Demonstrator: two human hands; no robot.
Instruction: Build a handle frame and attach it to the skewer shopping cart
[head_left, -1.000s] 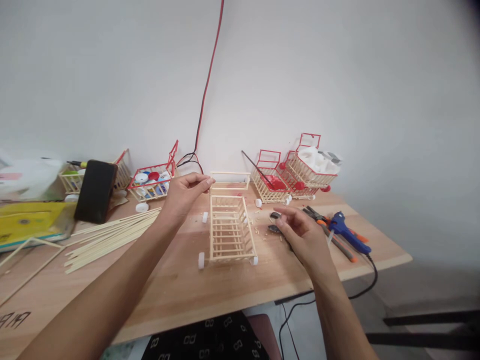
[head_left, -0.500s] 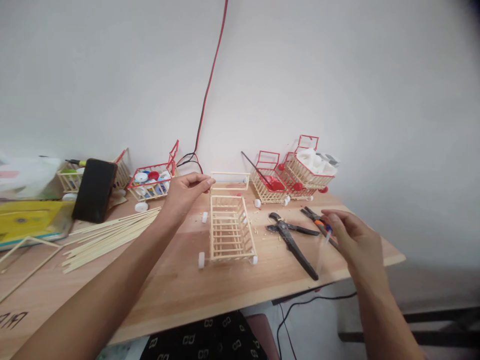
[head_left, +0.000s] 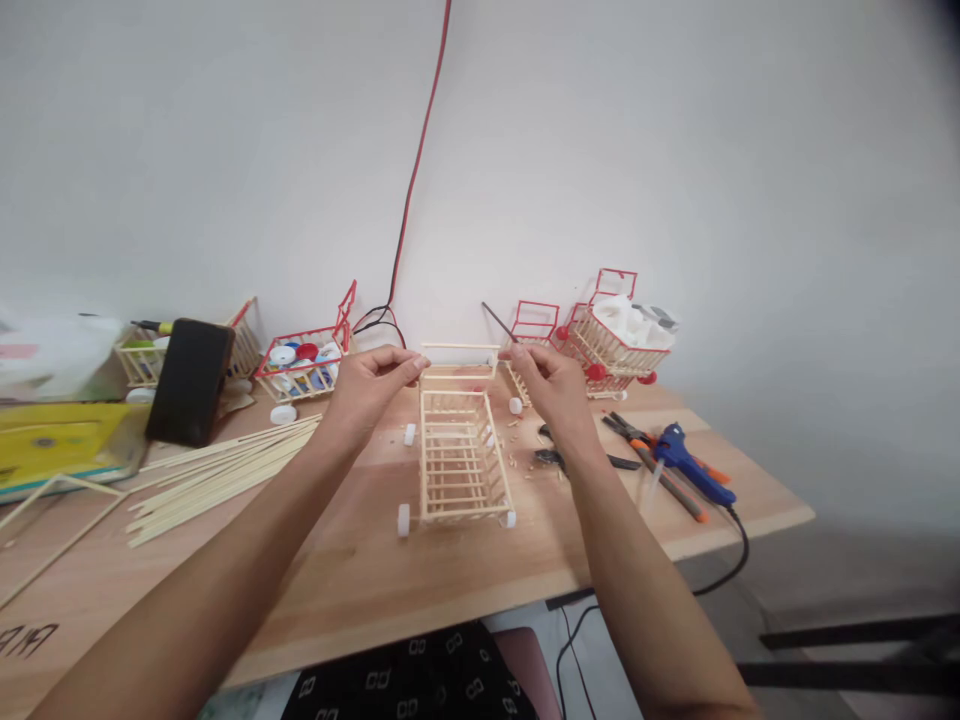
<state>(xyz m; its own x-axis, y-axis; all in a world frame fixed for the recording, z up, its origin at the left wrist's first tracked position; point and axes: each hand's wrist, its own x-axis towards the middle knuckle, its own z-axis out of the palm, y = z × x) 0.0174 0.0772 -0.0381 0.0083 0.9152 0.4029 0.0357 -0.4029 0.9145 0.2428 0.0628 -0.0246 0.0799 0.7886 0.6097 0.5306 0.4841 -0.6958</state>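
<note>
In front of me stands a miniature shopping cart [head_left: 465,512] made of bare bamboo sticks, upright on white round wheels. A small rectangular stick handle frame [head_left: 459,346] rises at its far end. With thumb and fingers closed, my left hand [head_left: 375,390] pinches the left end of that frame. My right hand [head_left: 553,388] is closed in a pinch at the frame's right end, its fingertips partly hiding the sticks there. Beyond my right forearm lies a blue glue gun [head_left: 686,462], resting near orange-handled pliers [head_left: 675,485].
Loose bamboo sticks [head_left: 225,475] lie on the table's left, beside a leaning phone [head_left: 190,382] and a yellow pack [head_left: 64,440]. Red-trimmed carts stand along the wall, one holding bottle caps [head_left: 306,352], another white material [head_left: 630,322]. Black cutters [head_left: 551,458] are partly behind my right arm.
My right hand has moved left from beside the glue gun to the right end of the cart's handle frame. My left hand keeps its pinch, and the cart has not moved.
</note>
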